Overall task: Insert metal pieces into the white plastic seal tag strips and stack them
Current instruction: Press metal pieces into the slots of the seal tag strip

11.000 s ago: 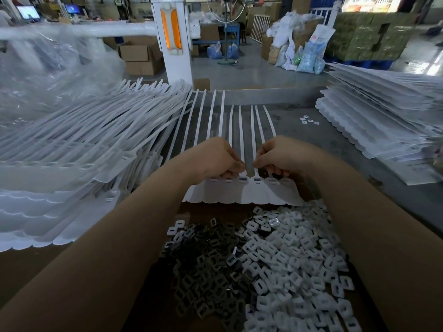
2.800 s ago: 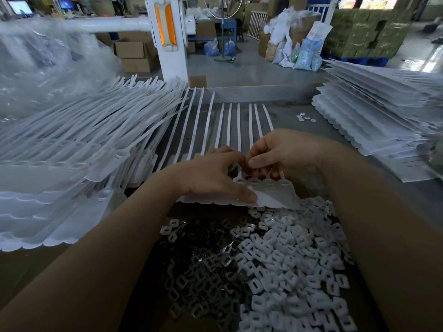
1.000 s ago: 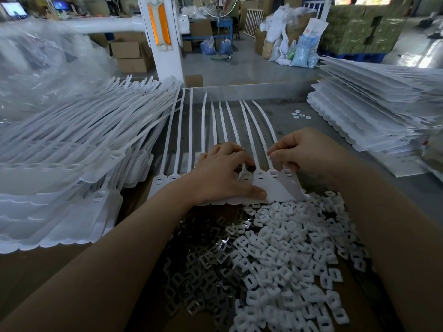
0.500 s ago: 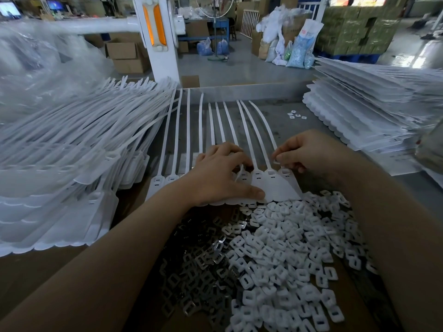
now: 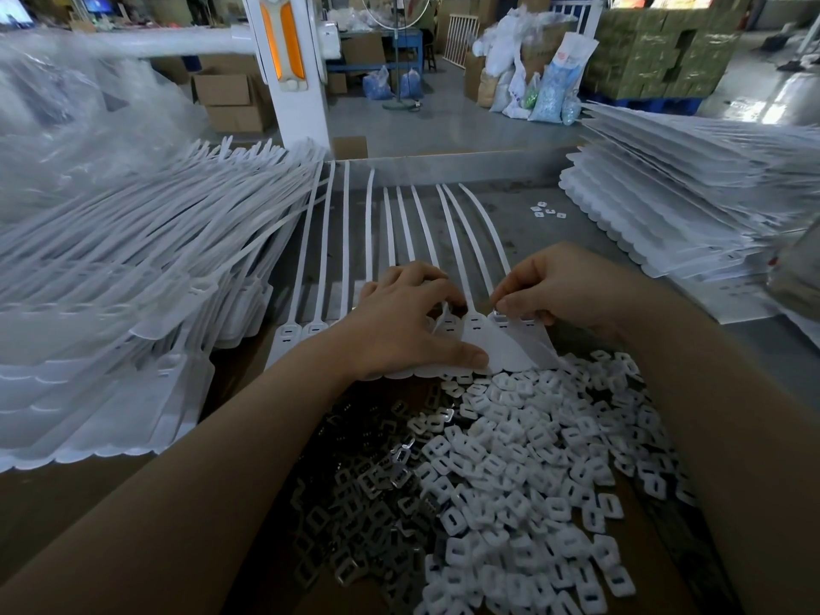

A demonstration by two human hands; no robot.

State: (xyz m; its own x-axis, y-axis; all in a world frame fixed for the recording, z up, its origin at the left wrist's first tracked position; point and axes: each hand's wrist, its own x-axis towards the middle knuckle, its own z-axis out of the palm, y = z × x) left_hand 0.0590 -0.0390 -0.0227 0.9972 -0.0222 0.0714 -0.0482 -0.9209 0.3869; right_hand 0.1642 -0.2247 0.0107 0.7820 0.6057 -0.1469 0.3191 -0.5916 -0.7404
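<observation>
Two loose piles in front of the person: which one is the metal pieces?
The darker, shiny grey pile, on the left under the left forearm. The pile beside it, on the right, is matte white plastic.

Upper centre: white post (image 5: 290,82) with an orange vertical panel (image 5: 283,46), rising from a grey concrete floor (image 5: 426,126). Left of the post: brown cardboard boxes (image 5: 226,99) stacked on the floor, partly veiled by crumpled clear plastic sheeting (image 5: 88,113) filling the upper left. Upper left corner: lit screens (image 5: 95,2), small and blurred. Top centre, further back: blue table (image 5: 381,37) with blue bags (image 5: 390,84) beneath. Right of centre: heap of white and pale-blue sacks (image 5: 532,73), then a wall of green cartons (image 5: 656,46) on a blue pallet (image 5: 648,104). Far upper right: glossy floor catching daylight glare. Lower frame: grey worktop (image 5: 554,241), dimly lit.
</observation>
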